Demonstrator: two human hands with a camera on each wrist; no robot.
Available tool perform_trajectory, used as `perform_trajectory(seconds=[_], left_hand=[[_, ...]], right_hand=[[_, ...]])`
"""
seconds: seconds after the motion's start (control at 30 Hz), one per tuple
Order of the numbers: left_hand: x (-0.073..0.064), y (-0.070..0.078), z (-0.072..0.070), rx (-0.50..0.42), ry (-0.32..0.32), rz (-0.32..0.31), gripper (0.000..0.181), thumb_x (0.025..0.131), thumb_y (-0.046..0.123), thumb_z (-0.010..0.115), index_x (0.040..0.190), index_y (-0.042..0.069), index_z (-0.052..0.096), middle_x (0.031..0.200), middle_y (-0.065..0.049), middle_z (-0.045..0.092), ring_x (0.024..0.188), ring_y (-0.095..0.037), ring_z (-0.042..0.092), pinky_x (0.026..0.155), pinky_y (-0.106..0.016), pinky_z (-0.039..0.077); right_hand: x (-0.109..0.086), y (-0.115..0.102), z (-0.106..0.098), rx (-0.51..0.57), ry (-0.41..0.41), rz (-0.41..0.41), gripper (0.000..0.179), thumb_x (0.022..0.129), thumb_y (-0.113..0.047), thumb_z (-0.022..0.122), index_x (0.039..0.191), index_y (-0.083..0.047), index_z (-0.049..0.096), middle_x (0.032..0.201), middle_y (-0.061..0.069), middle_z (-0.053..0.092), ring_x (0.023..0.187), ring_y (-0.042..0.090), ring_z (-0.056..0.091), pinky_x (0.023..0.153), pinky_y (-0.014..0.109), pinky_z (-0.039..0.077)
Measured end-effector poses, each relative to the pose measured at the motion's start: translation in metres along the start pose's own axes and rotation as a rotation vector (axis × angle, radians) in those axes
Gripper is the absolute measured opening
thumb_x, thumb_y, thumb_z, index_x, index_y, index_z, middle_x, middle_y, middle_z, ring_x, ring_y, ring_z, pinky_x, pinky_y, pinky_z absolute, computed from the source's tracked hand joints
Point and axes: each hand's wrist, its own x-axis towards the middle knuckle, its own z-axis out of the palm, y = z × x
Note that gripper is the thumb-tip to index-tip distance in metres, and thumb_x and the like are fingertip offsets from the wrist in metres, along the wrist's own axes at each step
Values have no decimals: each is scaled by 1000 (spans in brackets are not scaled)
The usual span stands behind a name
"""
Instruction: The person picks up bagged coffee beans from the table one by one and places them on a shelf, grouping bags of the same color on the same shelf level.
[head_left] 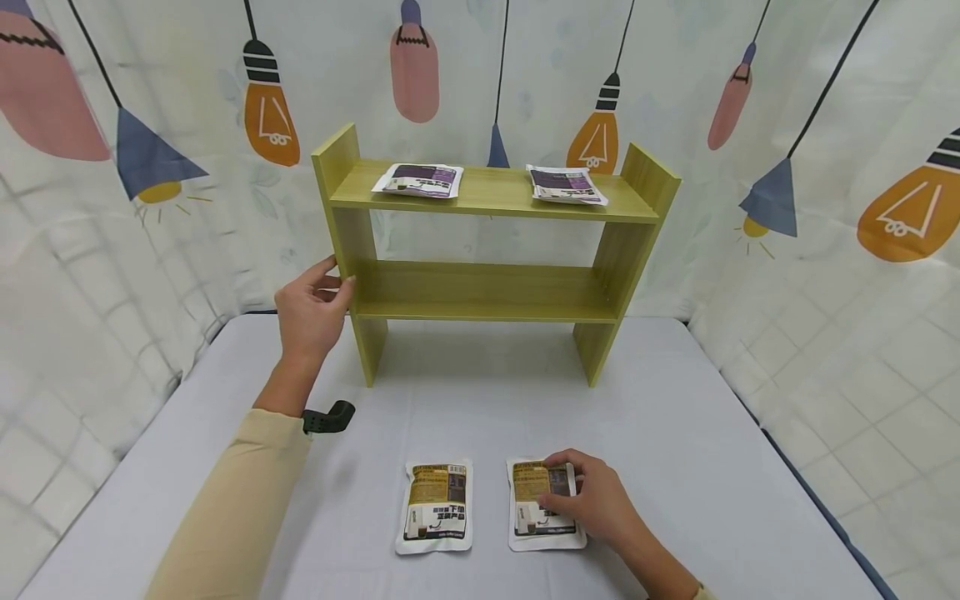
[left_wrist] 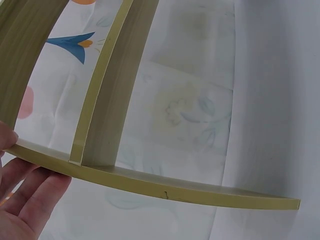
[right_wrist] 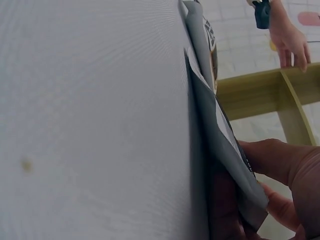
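Note:
My left hand (head_left: 311, 312) holds the left side panel of a yellow-green wooden shelf (head_left: 480, 293). In the left wrist view, its thumb and fingers lie on either side of the panel's edge (left_wrist: 165, 192). On the table at front right, my right hand (head_left: 600, 504) grips the right edge of a white pouch (head_left: 528, 500) with a brown and black label. The right wrist view shows the thumb over this pouch (right_wrist: 220, 130) and fingers at its underside. Whether another pouch lies beneath it, I cannot tell. A similar pouch (head_left: 435, 508) lies flat to its left.
Two purple-labelled pouches lie on the upper shelf board, one at left (head_left: 420, 181) and one at right (head_left: 567, 185). White cloth covers the table (head_left: 480, 417). Printed curtains (head_left: 337, 75) hang behind and at both sides. A black strap device (head_left: 330, 417) is on my left wrist.

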Motion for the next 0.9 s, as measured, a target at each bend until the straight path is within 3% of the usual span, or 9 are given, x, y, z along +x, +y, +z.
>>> perform_trajectory(seconds=[0.5,0.73,0.9], left_hand=[[1,-1,1,-2,-13,-8,42,99,27,67,140,20,65,108,-19,77,85,-35,74,65,-2,46],[1,-1,1,7,-13,-8,42,99,27,67,140,20,65,107,-19,78,84,-35,74,65,-2,46],[1,-1,0,14,-13,-4,42,99,27,66,140,20,65,106,-19,78,85,-35,75,65,-2,45]], right_hand=[[8,4,3,67,-14,16,38,73,-27,92,108,-28,76,121,-4,74,110,17,61,94,42,48],[11,9,5,119,-17,6,37,75,-31,91,109,-28,78,127,-1,72,127,28,60,106,62,43],[13,11,5,184,-39,19,42,73,-33,92,112,-27,77,130,-1,71,132,28,55,111,62,38]])
